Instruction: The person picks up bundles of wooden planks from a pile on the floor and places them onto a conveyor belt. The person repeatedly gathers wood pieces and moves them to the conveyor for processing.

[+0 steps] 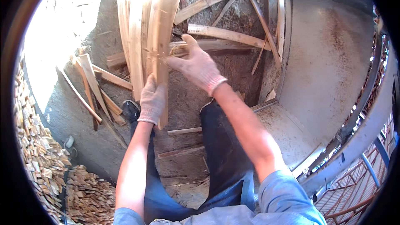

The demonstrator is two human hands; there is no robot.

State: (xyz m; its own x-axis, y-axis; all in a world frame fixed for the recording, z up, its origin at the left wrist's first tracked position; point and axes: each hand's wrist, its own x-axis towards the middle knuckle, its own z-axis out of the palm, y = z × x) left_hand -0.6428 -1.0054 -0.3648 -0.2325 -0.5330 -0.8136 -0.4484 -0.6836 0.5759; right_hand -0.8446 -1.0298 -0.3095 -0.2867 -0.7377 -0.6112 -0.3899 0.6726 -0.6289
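A long wooden plank [161, 37] stands tilted in front of me, its lower end above the ground between my legs. My left hand [152, 100], in a pale work glove with a pinkish cuff, is closed around its lower left edge. My right hand [196, 64], gloved alike, is beside the plank's right edge with thumb and fingers spread. Its fingertips come close to the wood; whether they touch it I cannot tell. Several other long boards [135, 41] lie just left of the held plank, their far ends washed out by sunlight.
Loose wood strips [227, 35] lie across the dirt at the far right, and more slats [93, 83] at the left. A large rust-stained metal panel [329, 54] rises on the right. Heaps of small cut wood blocks [39, 150] fill the lower left.
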